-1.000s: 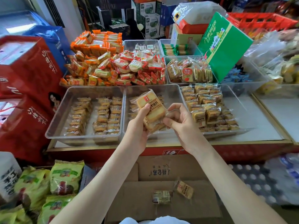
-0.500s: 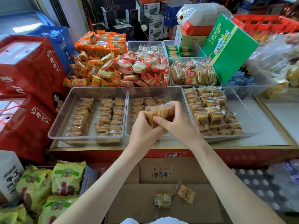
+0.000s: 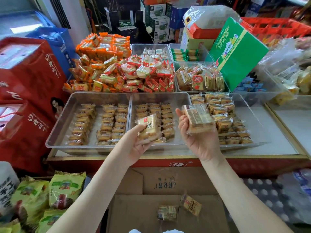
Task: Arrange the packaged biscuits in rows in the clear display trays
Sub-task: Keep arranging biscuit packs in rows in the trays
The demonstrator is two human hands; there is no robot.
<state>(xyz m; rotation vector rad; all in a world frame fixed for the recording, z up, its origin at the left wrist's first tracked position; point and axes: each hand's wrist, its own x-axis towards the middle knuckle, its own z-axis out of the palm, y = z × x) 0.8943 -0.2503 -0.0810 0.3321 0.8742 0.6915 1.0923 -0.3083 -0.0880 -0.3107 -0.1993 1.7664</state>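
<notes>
Two biscuit stacks hang over the clear trays point(image 3: 101, 96), the left stack point(image 3: 148, 127) clasped in my left hand point(image 3: 134, 147), the right stack point(image 3: 196, 118) in my right hand point(image 3: 200, 140), so I think next they must go down as rows in the half-filled middle tray point(image 3: 159, 98).

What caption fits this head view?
Restocking: left hand grips one clear-wrapped yellow biscuit stack, right hand a second biscuit stack, over partly filled clear plastic display trays.
</notes>
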